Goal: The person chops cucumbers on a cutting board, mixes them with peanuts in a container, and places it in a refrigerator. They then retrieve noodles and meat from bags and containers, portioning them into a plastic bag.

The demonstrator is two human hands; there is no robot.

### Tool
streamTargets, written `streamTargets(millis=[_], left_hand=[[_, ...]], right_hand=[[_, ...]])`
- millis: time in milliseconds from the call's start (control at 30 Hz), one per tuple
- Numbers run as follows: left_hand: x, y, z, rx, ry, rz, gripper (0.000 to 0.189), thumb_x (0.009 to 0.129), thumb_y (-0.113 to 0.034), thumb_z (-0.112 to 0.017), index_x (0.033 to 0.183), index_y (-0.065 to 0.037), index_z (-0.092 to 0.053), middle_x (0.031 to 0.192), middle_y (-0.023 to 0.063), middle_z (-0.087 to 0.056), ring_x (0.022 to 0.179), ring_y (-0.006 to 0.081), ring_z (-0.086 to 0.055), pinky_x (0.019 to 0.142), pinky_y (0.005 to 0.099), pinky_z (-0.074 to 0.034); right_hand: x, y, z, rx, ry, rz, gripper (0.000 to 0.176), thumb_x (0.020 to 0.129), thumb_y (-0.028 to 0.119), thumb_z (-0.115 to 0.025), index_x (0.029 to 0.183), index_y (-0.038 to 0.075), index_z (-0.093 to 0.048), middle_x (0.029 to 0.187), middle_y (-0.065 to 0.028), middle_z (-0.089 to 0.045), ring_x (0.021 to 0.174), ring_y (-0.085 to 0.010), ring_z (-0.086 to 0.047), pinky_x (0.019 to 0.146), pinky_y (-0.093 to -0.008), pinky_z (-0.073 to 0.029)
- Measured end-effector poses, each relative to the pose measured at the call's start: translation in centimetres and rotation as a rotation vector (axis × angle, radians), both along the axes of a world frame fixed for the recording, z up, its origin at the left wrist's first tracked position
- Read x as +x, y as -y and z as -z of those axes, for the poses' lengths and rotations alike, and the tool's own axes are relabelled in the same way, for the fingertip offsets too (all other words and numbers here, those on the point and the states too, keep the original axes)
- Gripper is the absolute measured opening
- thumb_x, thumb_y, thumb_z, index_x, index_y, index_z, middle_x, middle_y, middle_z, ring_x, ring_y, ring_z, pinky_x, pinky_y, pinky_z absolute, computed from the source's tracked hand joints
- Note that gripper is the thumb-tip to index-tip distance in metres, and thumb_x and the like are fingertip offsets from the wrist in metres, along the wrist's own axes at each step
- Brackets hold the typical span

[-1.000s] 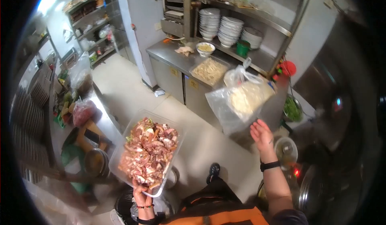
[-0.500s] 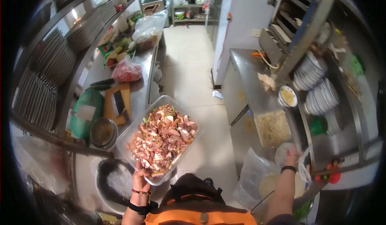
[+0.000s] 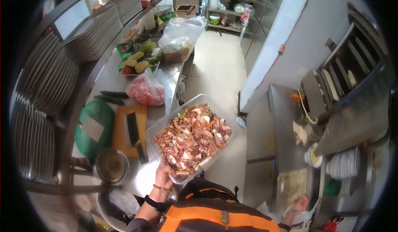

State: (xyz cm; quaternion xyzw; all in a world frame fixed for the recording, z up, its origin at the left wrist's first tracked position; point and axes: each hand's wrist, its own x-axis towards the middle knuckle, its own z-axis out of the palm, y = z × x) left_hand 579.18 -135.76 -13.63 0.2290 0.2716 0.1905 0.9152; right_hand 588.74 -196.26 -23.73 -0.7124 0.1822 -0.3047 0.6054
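Observation:
My left hand (image 3: 164,174) grips the near edge of a clear plastic container (image 3: 230,147), tilted in the air between the two counters. Sliced raw meat (image 3: 192,138) with bits of green fills it. Low on the right, my right hand (image 3: 297,205) has its fingers curled, beside a tray of pale shredded food (image 3: 292,184). Whitish plastic lies around that hand; what the fingers hold, if anything, cannot be made out.
On the left counter lie a cleaver (image 3: 133,130) on a cutting board (image 3: 120,128), a metal bowl (image 3: 112,165), a green bundle (image 3: 94,126) and bagged red meat (image 3: 147,89). Plate stacks (image 3: 47,76) line the left shelf. A metal rack (image 3: 352,66) overhangs the right counter.
My view has turned and shifted toward the left counter. The meat container has stayed in my left hand and sits nearer the view's centre. My right hand appears lower, its fingers more curled.

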Motion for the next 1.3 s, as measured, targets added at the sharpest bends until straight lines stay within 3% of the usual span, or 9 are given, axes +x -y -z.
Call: streamTargets(millis=[133, 333, 667, 900, 967, 1067, 1200, 1267, 1300], left_hand=[[5.1, -4.5, -1.0, -0.019, -0.070, -0.085, 0.076, 0.060, 0.012, -0.038, 0.133, -0.008, -0.035, 0.113, 0.0148, -0.054, 0.060, 0.0200, -0.060, 0.049, 0.0260, -0.052], [8.1, -10.2, 1.8, 0.054, 0.081, -0.276, 0.076, 0.060, 0.010, -0.039, 0.134, -0.010, -0.037, 0.129, 0.0106, -0.045, 0.119, 0.0292, -0.046, 0.086, 0.0404, -0.051], [15.3, -16.0, 7.5, 0.076, -0.030, -0.875, 0.061, 0.061, 0.003, -0.045, 0.122, -0.002, -0.046, 0.120, 0.0158, -0.053, 0.112, 0.0318, -0.051, 0.092, 0.0496, -0.046], [17.1, -19.0, 13.4, -0.097, -0.128, -1.221, 0.058, 0.066, 0.001, -0.047, 0.123, -0.005, -0.049, 0.124, 0.0107, -0.053, 0.115, 0.0313, -0.048, 0.099, 0.0489, -0.039], [18.7, -19.4, 13.2, -0.179, -0.143, -1.330, 0.058, 0.065, 0.002, -0.047, 0.122, -0.005, -0.050, 0.124, 0.0111, -0.053, 0.114, 0.0318, -0.049, 0.100, 0.0506, -0.038], [20.8, -21.4, 12.6, -0.132, -0.197, -1.390, 0.027, 0.064, 0.000, -0.047, 0.089, -0.001, -0.059, 0.099, 0.0118, -0.062, 0.092, 0.0305, -0.059, 0.085, 0.0481, -0.046], [18.0, -23.9, 13.3, -0.143, -0.270, -1.330, 0.024, 0.066, -0.001, -0.048, 0.088, -0.001, -0.059, 0.099, 0.0108, -0.062, 0.092, 0.0300, -0.057, 0.086, 0.0486, -0.045], [17.2, -25.0, 13.5, -0.091, -0.310, -1.282, 0.020, 0.068, -0.004, -0.051, 0.087, -0.002, -0.058, 0.099, 0.0098, -0.062, 0.093, 0.0301, -0.056, 0.086, 0.0491, -0.042], [17.7, -25.4, 12.3, -0.089, -0.314, -1.284, 0.020, 0.068, -0.004, -0.051, 0.087, -0.002, -0.058, 0.099, 0.0098, -0.062, 0.093, 0.0301, -0.056, 0.086, 0.0491, -0.042]], right_hand=[[14.1, -15.6, -0.4, -0.017, -0.181, -0.435, 0.033, 0.083, 0.001, -0.056, 0.115, 0.002, -0.050, 0.097, -0.0073, -0.055, 0.080, -0.0140, -0.055, 0.067, -0.0252, -0.048], [32.2, -37.6, -7.4, -0.214, -0.151, -0.818, 0.051, 0.081, 0.000, -0.054, 0.130, 0.003, -0.039, 0.116, -0.0109, -0.049, 0.099, -0.0196, -0.053, 0.084, -0.0310, -0.046], [61.6, -81.8, -15.8, -0.554, 0.850, -1.067, 0.073, 0.072, 0.011, -0.064, 0.137, 0.004, -0.030, 0.141, -0.0182, -0.030, 0.131, -0.0335, -0.030, 0.107, -0.0436, -0.026], [58.0, -91.4, -3.9, -0.745, 0.723, -2.364, 0.054, 0.077, 0.022, -0.066, 0.121, -0.003, -0.048, 0.115, -0.0204, -0.056, 0.104, -0.0331, -0.055, 0.089, -0.0375, -0.045], [57.6, -91.7, -6.0, -0.857, 0.061, -2.613, 0.033, 0.083, 0.021, -0.062, 0.105, -0.003, -0.057, 0.098, -0.0159, -0.064, 0.087, -0.0284, -0.063, 0.075, -0.0360, -0.052], [62.8, -93.7, -7.9, 0.487, -0.417, -1.863, 0.017, 0.086, 0.012, -0.049, 0.082, 0.001, -0.062, 0.075, -0.0075, -0.063, 0.058, -0.0145, -0.061, 0.050, -0.0263, -0.049], [70.2, -96.8, -9.0, -0.131, -0.482, -1.718, 0.015, 0.078, 0.012, -0.056, 0.076, -0.001, -0.062, 0.077, -0.0111, -0.064, 0.077, -0.0199, -0.062, 0.061, -0.0292, -0.049], [70.9, -98.3, -5.0, -1.865, 0.554, -1.684, 0.016, 0.070, 0.013, -0.061, 0.076, -0.002, -0.063, 0.089, -0.0174, -0.064, 0.109, -0.0319, -0.050, 0.087, -0.0414, -0.044], [71.1, -98.6, -5.2, -1.990, 0.617, -1.795, 0.020, 0.065, 0.015, -0.064, 0.078, 0.000, -0.065, 0.106, -0.0221, -0.059, 0.127, -0.0404, -0.027, 0.102, -0.0523, -0.028]])
